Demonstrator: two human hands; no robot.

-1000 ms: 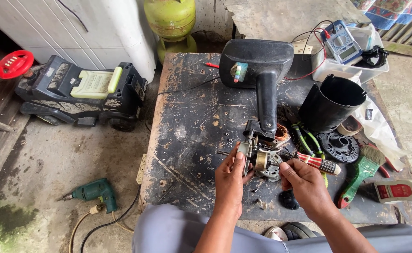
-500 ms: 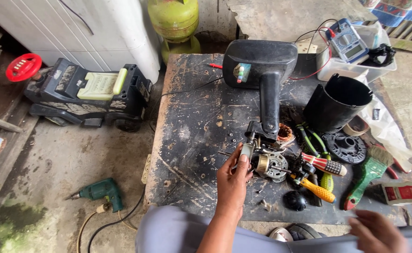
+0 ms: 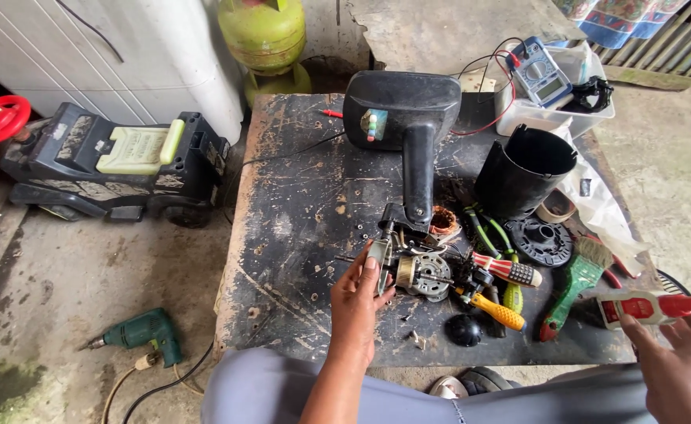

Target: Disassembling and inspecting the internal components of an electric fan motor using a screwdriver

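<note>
Outdoor-lit workshop corner in soft daylight. A scarred black worktable (image 3: 298,204) stands on a stained concrete floor (image 3: 70,290). Behind it, a white corrugated wall panel (image 3: 109,47), a green gas cylinder (image 3: 263,35) and a black toy car (image 3: 102,161).

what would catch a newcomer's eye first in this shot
The left hand grips a bare metal motor assembly at the middle of the scarred black worktable, below a tall black plastic housing. At the right edge, the right hand holds a red and white tube. On the floor to the left lie a green electric drill and a black toy car.
</note>
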